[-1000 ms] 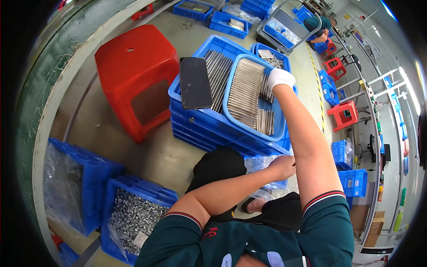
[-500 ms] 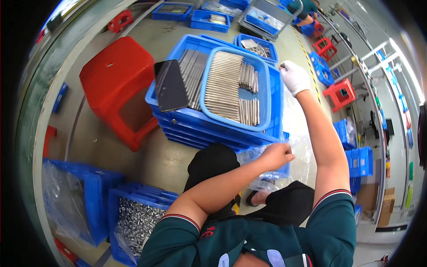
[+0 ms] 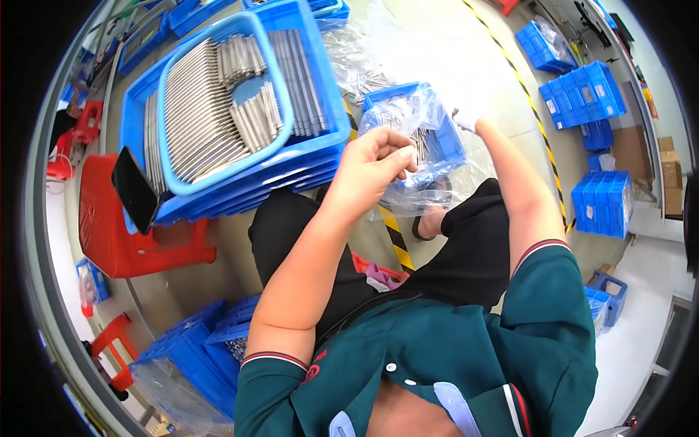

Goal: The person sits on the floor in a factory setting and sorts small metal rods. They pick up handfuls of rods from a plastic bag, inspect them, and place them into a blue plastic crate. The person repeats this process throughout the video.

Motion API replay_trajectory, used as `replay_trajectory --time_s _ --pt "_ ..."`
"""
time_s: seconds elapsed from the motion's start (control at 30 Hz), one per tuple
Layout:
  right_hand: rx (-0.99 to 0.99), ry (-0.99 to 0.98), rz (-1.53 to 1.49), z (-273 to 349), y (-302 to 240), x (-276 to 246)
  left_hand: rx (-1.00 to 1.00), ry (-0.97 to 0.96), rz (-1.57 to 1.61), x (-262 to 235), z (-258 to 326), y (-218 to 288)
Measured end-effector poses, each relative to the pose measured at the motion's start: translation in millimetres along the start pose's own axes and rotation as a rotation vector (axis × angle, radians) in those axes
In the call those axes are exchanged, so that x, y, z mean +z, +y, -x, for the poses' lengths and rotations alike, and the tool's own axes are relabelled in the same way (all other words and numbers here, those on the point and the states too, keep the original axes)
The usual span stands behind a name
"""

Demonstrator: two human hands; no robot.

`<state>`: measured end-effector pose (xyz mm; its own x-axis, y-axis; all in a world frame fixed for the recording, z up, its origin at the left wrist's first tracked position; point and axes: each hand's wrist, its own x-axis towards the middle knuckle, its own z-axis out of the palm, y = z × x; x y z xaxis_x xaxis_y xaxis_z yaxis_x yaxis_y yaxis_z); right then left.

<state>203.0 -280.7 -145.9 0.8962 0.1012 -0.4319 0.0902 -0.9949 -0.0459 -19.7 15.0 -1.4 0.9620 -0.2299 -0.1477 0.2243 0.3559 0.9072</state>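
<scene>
A red stool [image 3: 124,233] stands at nine o'clock, a dark phone [image 3: 135,189] leaning at its upper edge against a stack of blue crates [image 3: 247,186]. The top crate holds a blue basket [image 3: 218,98] full of grey metal strips [image 3: 196,109]. At three o'clock, more blue bins [image 3: 601,204] are stacked by the wall, with others [image 3: 582,87] at two o'clock. Yellow-black floor tape [image 3: 517,87] runs past them. At seven o'clock sit blue bins [image 3: 196,349] lined with clear plastic.

A dark, blank-screened phone [image 3: 135,188] leans at the left edge of the stacked blue crates, brown cardboard boxes [image 3: 668,171] stand far right, and a clear plastic bag [image 3: 415,138] lines the small blue bin.
</scene>
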Motion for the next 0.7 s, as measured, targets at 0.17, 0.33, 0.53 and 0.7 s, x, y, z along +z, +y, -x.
replay_trajectory --time_s 0.17,0.33,0.53,0.7 --pt "-0.062 -0.171 0.209 -37 24 91 -0.076 0.113 -0.014 7 -13 -3" --pt "-0.069 -0.29 0.023 -51 35 145 -0.14 0.154 -0.006 18 -26 -10" --pt "0.074 -0.331 -0.267 -72 34 194 -0.248 0.191 -0.051 22 -36 -15" --pt "-0.108 -0.346 -0.385 -51 -4 214 -0.287 0.187 -0.061 23 -44 -18"
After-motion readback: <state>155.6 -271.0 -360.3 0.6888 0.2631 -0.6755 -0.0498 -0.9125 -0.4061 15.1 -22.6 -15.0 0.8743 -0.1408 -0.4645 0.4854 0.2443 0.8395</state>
